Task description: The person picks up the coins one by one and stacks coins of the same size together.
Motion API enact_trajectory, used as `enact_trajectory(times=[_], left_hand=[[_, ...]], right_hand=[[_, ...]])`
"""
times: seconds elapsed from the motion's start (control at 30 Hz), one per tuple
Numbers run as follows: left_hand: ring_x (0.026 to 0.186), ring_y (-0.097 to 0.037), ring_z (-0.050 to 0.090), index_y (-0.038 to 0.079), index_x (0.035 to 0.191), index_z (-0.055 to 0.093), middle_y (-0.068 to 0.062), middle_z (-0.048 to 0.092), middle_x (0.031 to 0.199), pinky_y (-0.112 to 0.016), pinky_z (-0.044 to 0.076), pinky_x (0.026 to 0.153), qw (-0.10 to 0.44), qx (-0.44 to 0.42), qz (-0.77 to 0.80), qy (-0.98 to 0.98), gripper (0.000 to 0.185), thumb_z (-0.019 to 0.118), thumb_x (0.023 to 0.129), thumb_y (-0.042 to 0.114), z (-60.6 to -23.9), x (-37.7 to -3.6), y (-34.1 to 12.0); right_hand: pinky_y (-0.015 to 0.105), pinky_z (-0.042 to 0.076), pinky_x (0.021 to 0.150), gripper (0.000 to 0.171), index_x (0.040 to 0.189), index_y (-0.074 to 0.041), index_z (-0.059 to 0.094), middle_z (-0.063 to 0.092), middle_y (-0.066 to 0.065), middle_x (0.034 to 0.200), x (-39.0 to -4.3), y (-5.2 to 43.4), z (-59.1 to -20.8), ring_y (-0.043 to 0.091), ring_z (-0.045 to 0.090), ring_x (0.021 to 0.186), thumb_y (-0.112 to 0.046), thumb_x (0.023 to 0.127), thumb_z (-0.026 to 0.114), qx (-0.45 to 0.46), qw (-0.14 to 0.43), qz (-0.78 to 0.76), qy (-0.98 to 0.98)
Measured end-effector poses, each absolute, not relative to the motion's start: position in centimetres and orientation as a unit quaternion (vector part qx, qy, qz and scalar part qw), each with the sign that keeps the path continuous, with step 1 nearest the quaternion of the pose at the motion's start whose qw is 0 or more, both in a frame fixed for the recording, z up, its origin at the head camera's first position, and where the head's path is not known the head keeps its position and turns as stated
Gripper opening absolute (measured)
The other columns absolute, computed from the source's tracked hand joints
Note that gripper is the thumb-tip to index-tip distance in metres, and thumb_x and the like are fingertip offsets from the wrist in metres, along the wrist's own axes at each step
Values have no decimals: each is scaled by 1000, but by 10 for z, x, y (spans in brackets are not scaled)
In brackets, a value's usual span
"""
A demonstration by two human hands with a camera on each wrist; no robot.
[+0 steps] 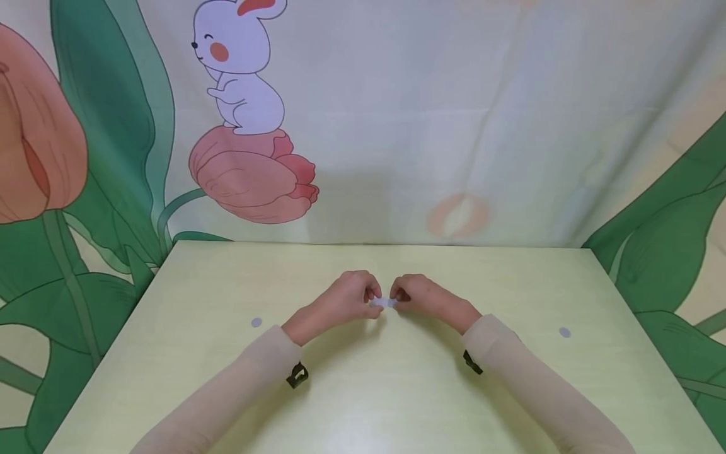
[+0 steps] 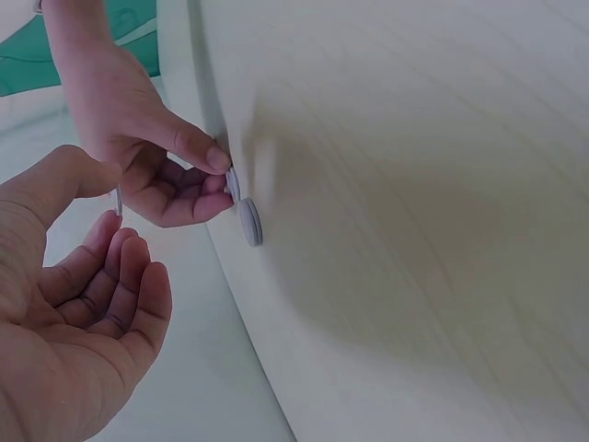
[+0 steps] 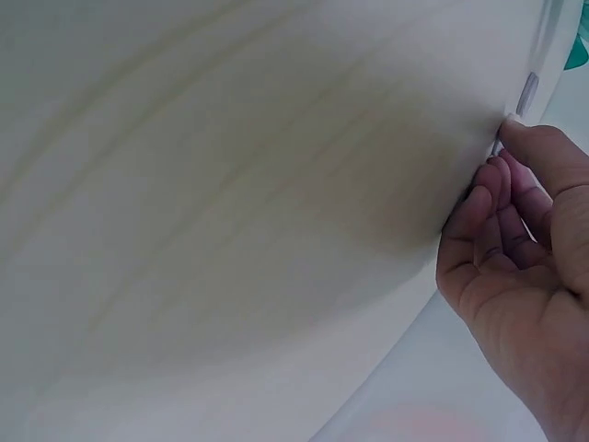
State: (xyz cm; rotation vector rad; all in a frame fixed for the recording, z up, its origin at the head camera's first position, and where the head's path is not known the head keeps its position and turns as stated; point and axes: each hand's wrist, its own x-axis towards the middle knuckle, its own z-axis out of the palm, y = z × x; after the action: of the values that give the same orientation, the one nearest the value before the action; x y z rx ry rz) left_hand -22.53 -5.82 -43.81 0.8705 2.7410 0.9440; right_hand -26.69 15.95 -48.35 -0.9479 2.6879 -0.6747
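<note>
Both hands are close together over the far middle of the table. My left hand [image 1: 358, 295] pinches a thin, pale grey round disc [image 2: 118, 201] between thumb and index fingertip, its other fingers loosely bent. Opposite it, my right hand [image 1: 428, 296] pinches a similar disc [image 2: 233, 182], seen nearly edge-on, between thumb and fingers close over the tabletop. Between the two hands lies another grey disc [image 2: 250, 223], with a line around its edge like two layers stacked. In the right wrist view this middle disc [image 3: 527, 94] shows just beyond the right thumb.
One flat grey disc [image 1: 256, 322] lies on the table left of the hands, another disc [image 1: 564, 332] far to the right. The pale wooden table [image 1: 363, 391] ends at a hanging cloth [image 1: 374, 126] printed with a rabbit and tulips. Dark straps hang under both sleeves.
</note>
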Motion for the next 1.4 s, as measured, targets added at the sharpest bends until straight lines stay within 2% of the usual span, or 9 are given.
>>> enact_trajectory(times=[0.33,0.57,1.03,1.4], left_hand=[[77,-15,56,1,93,71,-11,67,89,-24,49,69,62,288,314,903,17,81,83,10,-441,-233,-55],[77,-16,55,1,93,71,-10,67,88,-25,49,69,70,277,305,909,19,82,83,12,-442,-240,-50],[75,-15,52,0,95,70,-3,60,82,-23,44,64,106,247,292,918,20,81,84,12,-456,-261,-44],[75,-15,53,0,98,71,-4,61,84,-24,45,64,113,240,289,920,21,81,84,13,-457,-268,-40]], right_hand=[[27,51,80,14,106,-4,68,64,3,97,-270,159,-487,15,59,87,-6,92,72,-322,103,-210,918],[29,51,76,12,100,-4,69,65,3,90,-270,162,-483,14,57,81,-11,92,75,-294,110,-225,922],[25,52,76,9,97,-6,72,69,-1,88,-274,159,-489,10,60,81,-13,92,76,-278,124,-251,919],[25,51,75,9,96,-6,72,68,-1,87,-270,159,-485,10,59,80,-12,92,77,-267,127,-254,921]])
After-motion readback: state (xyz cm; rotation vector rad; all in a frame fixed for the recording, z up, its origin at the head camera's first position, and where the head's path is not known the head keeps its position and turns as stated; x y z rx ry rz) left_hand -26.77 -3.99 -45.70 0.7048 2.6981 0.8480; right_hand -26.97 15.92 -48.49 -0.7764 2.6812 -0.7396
